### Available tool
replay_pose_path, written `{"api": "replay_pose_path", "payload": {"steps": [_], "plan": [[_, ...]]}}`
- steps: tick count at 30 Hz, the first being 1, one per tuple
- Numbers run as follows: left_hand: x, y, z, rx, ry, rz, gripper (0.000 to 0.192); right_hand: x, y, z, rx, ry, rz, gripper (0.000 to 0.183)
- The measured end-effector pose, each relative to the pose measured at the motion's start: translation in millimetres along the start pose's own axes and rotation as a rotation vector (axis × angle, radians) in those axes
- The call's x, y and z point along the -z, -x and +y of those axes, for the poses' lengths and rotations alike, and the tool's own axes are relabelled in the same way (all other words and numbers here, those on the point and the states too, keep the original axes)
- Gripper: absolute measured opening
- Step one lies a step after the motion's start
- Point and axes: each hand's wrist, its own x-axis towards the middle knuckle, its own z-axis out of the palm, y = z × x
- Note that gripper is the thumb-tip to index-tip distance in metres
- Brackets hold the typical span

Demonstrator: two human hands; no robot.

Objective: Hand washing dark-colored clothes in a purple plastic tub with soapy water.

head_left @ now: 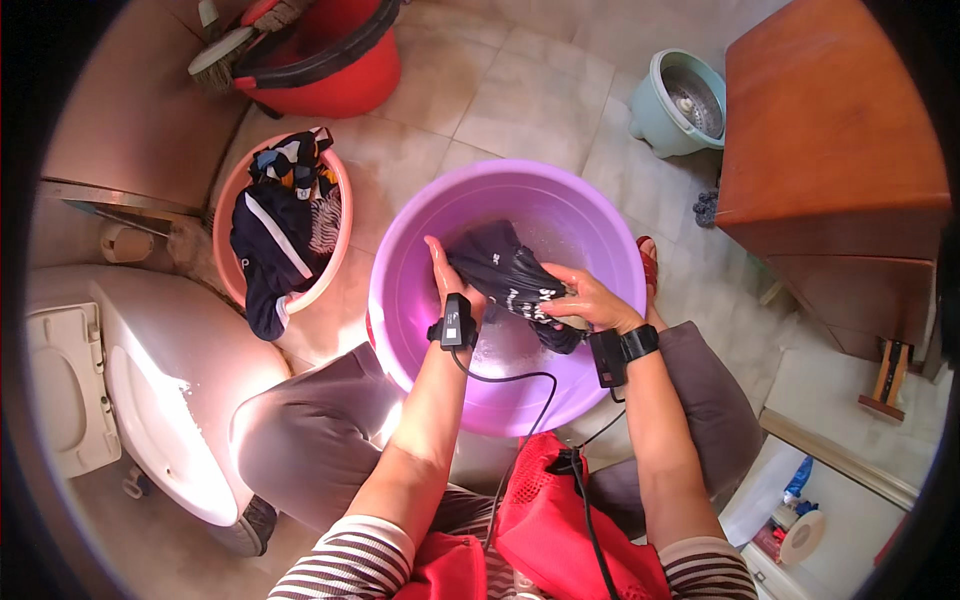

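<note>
A wet dark cloth garment [499,262] with white printing is held up over a purple plastic basin [510,420] between the knees. Soapy water lies in the bottom of the basin. My left hand [454,274] is at the garment's left side, palm inward, with the thumb raised; whether its fingers grip the cloth is hidden. Around the right part of the garment closes my right hand [589,300], with a pale, light-coloured bit beside the palm that I cannot identify. Both wrists wear black devices with cables.
At the left, a pink basin [343,247] holds dark clothes [274,232]. Behind it stands a red bucket [337,82] with brushes. A pale green spin-mop bucket [643,105] and a wooden cabinet [832,127] are at the right. A white toilet [180,405] stands at the lower left.
</note>
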Motion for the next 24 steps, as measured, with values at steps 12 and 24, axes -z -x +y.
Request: {"api": "replay_pose_path", "payload": {"steps": [12, 24], "plan": [[52, -40, 2, 0.128, -0.298, 0.28, 0.049, 24, -66, 158, -0.328, 0.243, 0.69, 0.082], [54, -18, -54, 0.327, -0.252, 0.485, 0.07, -1, -61, 142, -0.192, 0.512, 0.563, 0.08]]}}
